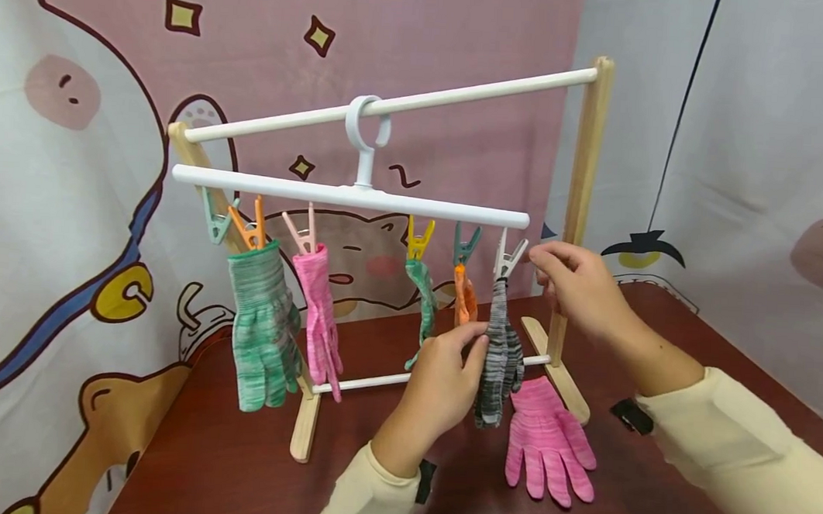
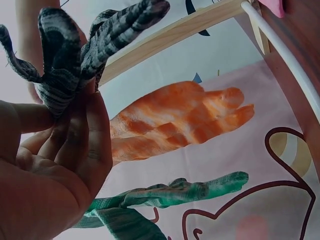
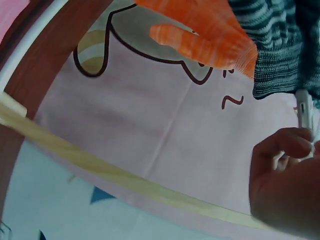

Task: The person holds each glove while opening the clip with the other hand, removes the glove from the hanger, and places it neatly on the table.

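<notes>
L hand [image 1: 443, 379] pinches the side of a gray-black knit glove [image 1: 495, 354], its striped cuff up at a white plastic clip [image 1: 507, 260] near the R end of a smooth white hanger [image 1: 282, 187]. Below right, a pink glove [image 1: 548, 443] lies flat, fingers splayed, on the glossy tabletop [image 1: 219, 464], cuff by the wooden rack [image 1: 587, 157]. R hand [image 1: 584, 289], fingers bent, is just beside the clip; from my remote post I can't tell if it grips, R-wrist cam's edge crops it. Partly hidden beyond: orange glove [image 1: 464, 291]. Farther L, a wide gap parts pink clip [image 1: 306, 232] & yellow clip [image 1: 419, 242]; far side, printed cloth backdrop [image 1: 465, 27].
</notes>
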`<state>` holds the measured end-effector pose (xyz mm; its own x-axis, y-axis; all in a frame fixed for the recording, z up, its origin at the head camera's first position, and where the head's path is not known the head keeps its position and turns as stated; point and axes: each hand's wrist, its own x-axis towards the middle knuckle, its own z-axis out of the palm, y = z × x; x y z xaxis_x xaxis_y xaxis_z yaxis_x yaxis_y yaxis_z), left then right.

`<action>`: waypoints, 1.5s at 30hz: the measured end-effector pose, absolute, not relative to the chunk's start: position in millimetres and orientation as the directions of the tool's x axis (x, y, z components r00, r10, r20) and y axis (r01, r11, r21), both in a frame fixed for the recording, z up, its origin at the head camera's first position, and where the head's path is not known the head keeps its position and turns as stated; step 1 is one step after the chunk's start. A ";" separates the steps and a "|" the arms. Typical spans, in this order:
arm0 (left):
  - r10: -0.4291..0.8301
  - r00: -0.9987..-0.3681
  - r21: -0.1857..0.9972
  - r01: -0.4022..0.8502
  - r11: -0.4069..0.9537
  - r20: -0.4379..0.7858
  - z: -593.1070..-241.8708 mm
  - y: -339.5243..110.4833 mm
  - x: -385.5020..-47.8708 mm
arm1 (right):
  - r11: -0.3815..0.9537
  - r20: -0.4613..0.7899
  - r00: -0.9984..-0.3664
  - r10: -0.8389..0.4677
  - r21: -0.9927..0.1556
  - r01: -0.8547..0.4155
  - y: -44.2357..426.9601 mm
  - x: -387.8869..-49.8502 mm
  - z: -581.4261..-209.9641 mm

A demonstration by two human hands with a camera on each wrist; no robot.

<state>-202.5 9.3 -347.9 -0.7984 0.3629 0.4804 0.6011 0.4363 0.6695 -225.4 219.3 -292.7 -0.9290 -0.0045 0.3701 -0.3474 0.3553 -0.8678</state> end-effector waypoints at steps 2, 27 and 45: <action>0.363 -0.798 0.664 0.602 0.443 0.481 -348.2 9.1 -202.7 | 0.183 0.311 -0.949 -0.058 -0.931 -0.316 218.3 -232.6 -288.3; 0.363 -0.783 0.591 0.620 0.516 0.505 -345.9 9.0 -202.5 | -0.510 0.385 -0.758 -0.527 -0.857 -0.082 220.0 -271.1 -295.8; 0.364 -0.802 0.610 0.596 0.522 0.473 -341.4 6.8 -203.0 | -0.619 0.449 -0.666 -0.595 -0.785 0.024 224.5 -273.2 -300.7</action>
<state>-203.0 6.8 -341.4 -0.8023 0.3644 0.4728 0.5964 0.5222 0.6096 -273.2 224.5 -300.7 -0.6663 -0.5953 0.4491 0.0238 -0.6189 -0.7851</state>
